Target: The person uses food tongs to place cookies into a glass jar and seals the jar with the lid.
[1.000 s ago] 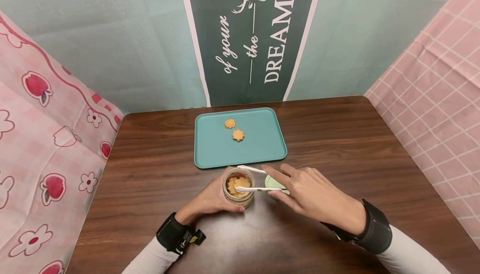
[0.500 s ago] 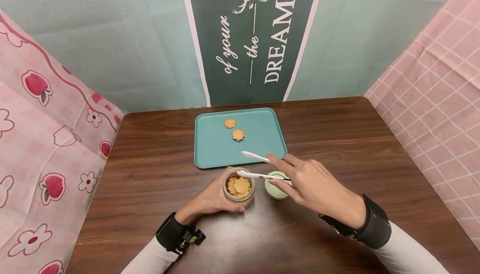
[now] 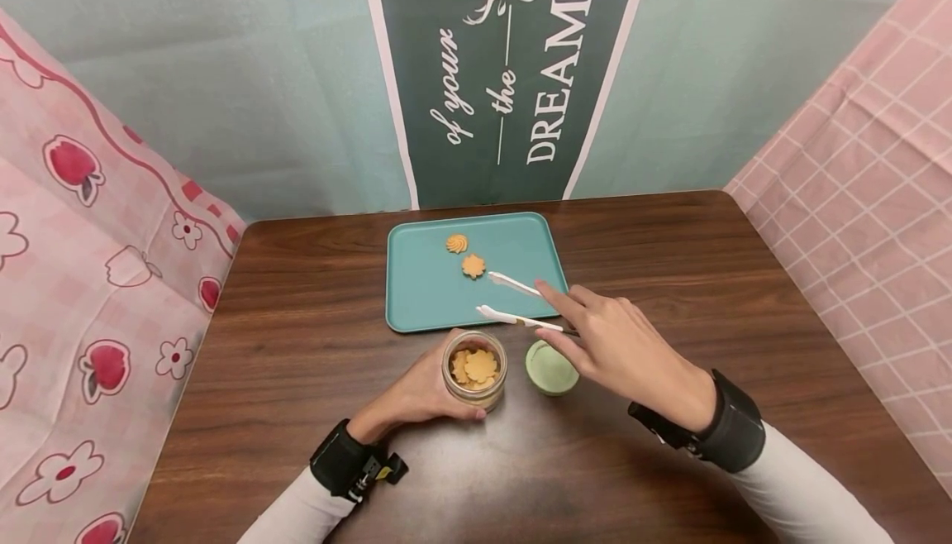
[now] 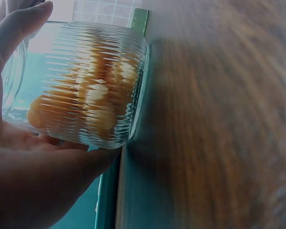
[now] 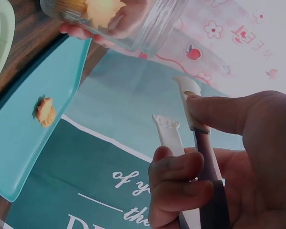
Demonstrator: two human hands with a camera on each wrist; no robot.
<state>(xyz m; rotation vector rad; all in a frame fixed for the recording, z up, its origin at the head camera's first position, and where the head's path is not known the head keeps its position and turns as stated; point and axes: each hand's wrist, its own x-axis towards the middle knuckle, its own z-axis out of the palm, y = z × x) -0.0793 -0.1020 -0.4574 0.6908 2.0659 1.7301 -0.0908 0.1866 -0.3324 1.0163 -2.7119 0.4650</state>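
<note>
Glass jar: ribbed jar (image 3: 473, 368) of orange cookies stands open on the wooden table (image 3: 297, 345), just off the near edge of the teal tray (image 3: 424, 296).
Left hand: left hand (image 3: 416, 393) wraps its fingers and thumb round the jar's side, gripping it from the person's left.
Right hand: right hand (image 3: 621, 350) pinches a pair of white tongs (image 3: 513, 303) between thumb and fingers; the two tips are spread apart with nothing between them.
Tongs position: tips hang over the tray's near right part, the upper tip close beside the flower cookie (image 3: 473, 265).
Tray contents: flower cookie and swirl cookie (image 3: 457, 243) lie near the far left; the right half of the tray is bare teal.
Lid: green lid (image 3: 551, 367) lies on the table just right of the jar, under the right hand.
Edges: tray's far edge sits near the table's back edge below the banner (image 3: 506, 73).
</note>
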